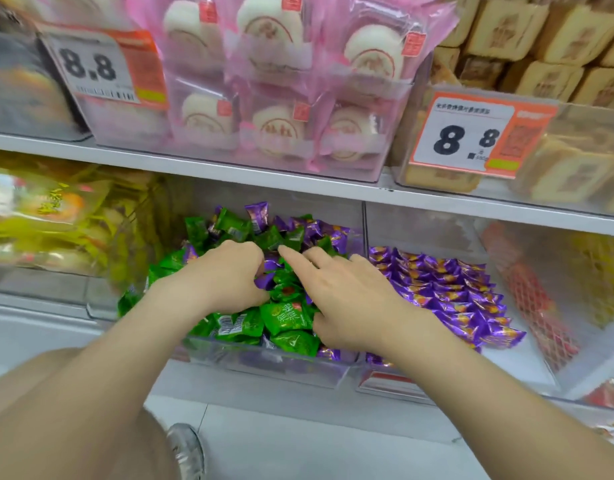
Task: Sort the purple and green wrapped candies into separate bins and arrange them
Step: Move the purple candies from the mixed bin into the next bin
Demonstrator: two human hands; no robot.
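Our left hand (pixel 225 277) pinches a purple candy (pixel 266 280) in the middle of the mixed bin (pixel 264 364). Our right hand (pixel 350 292) lies spread there. Green candies (pixel 287 317) crowd close, so one might come along.

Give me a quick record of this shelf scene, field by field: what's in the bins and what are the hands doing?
place: shop shelf
mixed bin: green candies with purple ones among them
purple bin: to the right, purple candies only, in rows
left hand: fingers curled round a purple candy in the mixed bin
right hand: fingers straight, resting on the pile
shelf above: pink-wrapped cakes, price tag reading 8.8
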